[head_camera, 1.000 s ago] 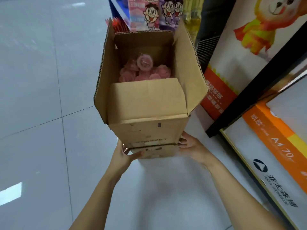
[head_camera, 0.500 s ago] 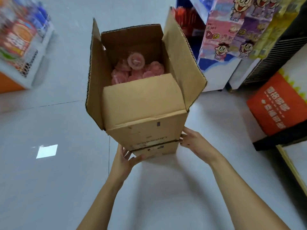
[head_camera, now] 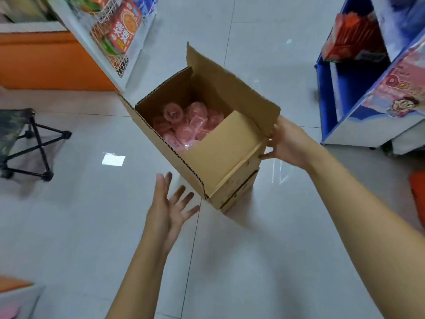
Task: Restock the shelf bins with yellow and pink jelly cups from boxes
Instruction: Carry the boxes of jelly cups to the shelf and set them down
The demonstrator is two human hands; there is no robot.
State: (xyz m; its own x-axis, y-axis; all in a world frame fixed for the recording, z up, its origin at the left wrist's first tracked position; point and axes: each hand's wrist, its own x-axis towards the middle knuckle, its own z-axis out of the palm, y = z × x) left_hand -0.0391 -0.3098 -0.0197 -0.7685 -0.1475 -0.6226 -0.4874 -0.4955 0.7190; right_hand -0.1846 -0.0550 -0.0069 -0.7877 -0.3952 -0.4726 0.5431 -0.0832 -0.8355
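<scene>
An open cardboard box (head_camera: 230,157) stands on the grey tiled floor, turned at an angle, its flaps up. Several pink jelly cups (head_camera: 184,125) lie inside it, partly hidden by the near flap. My right hand (head_camera: 287,141) holds the box's right corner just under the right flap, thumb on the near face and fingers round the side. My left hand (head_camera: 170,203) hovers apart from the box, at its lower left, with fingers spread and holding nothing. No yellow cups show.
A folding stool (head_camera: 30,143) stands at the left. Behind it are a white wire rack of snack packs (head_camera: 115,35) and an orange counter (head_camera: 46,61). A blue display stand (head_camera: 345,88) is at the right. A pale bin's corner (head_camera: 20,298) shows bottom left.
The box has swung round to the left and down toward the floor. My left hand has let go of its bottom edge and opened. My right hand has moved up to the right corner.
</scene>
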